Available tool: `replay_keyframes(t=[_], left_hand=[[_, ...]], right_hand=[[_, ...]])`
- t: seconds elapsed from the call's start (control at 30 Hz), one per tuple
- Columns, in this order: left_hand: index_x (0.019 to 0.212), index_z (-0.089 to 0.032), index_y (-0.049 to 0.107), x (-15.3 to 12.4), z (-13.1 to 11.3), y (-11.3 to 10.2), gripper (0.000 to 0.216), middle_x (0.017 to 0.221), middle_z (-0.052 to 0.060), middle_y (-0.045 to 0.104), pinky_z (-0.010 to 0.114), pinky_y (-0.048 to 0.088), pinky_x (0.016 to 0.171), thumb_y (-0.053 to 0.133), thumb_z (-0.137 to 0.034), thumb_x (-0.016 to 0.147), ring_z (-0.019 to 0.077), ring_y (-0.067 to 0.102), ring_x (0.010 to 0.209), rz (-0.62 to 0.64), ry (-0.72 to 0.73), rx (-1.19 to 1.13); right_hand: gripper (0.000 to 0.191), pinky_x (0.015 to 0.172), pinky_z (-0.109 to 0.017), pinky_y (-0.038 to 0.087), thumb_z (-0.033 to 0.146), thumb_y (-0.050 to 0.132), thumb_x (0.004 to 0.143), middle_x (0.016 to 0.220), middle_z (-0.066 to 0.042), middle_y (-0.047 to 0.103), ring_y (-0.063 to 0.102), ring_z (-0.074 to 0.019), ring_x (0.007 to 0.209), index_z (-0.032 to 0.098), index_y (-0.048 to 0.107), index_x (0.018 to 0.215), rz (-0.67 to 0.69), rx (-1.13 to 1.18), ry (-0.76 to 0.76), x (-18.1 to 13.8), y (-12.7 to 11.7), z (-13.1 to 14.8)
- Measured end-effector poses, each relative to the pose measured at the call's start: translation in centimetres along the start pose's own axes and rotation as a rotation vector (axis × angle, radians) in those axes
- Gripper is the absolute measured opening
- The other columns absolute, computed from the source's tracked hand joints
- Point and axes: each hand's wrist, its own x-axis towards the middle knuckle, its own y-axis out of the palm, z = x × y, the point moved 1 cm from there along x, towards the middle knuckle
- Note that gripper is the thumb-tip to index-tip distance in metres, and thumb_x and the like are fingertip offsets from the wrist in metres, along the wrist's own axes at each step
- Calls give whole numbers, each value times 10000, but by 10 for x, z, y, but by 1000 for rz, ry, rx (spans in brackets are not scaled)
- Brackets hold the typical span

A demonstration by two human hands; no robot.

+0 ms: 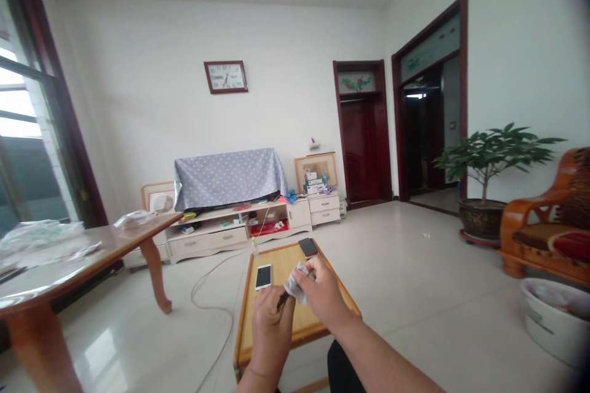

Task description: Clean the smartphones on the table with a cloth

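Note:
My left hand [273, 316] is closed round a small black object [283, 298], mostly hidden by the fingers, so its kind does not show. Pinched in my right hand [320, 285] is a crumpled white tissue or cloth [299, 276], pressed close against the black object's end. Both hands are over a small wooden table [258, 331]. A white phone [263, 277] with a dark screen lies on it, just beyond my left hand. Past my right hand, near the far right corner, rests a dark phone-like object [308, 248]. A small clear bottle [254, 247] stands at the far left corner.
A larger wooden table [133, 233] with plastic bags stands at left. A cable [230, 319] runs across the floor between the tables. Ahead is a low white cabinet [212, 245] with a cloth-covered object. A potted plant [483, 212], wooden chair [520, 221] and white bucket [550, 319] are at right.

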Motion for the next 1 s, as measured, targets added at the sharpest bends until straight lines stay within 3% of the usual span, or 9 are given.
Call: replay_keyframes(t=[0.17,0.4,0.57,0.8,1.0], left_hand=[[973,-232,699,-2,-4,-3,155,868,49,707,334,471,780,599,-347,948,205,647,824,-20,34,-10],[734,-214,627,-11,4,5,187,708,19,631,311,410,705,571,-232,912,184,587,711,-5,4,106],[909,-238,699,-17,4,4,89,803,15,693,332,410,789,612,-259,910,190,621,776,22,-15,89],[688,-220,628,-19,7,8,233,654,17,612,309,372,677,534,-204,900,181,563,666,-11,22,155],[888,-234,700,-19,4,4,110,796,15,697,325,430,778,624,-308,916,187,628,768,45,-38,80]], right_hand=[[343,630,-290,444,533,670,836,719,-23,685,601,-184,662,203,585,806,-157,-45,34,17,-22,-3],[283,581,-254,384,497,642,878,695,12,656,589,-168,629,235,576,794,91,-173,-36,-27,11,3],[247,610,-261,381,447,643,866,710,-1,662,596,-185,665,231,570,770,-5,-236,17,-18,-2,-5],[275,576,-250,361,495,650,868,679,21,639,581,-170,627,240,582,793,164,-169,-15,-39,14,0],[266,612,-263,371,466,634,866,693,3,650,583,-186,655,234,565,755,-24,-219,61,-18,-6,-12]])
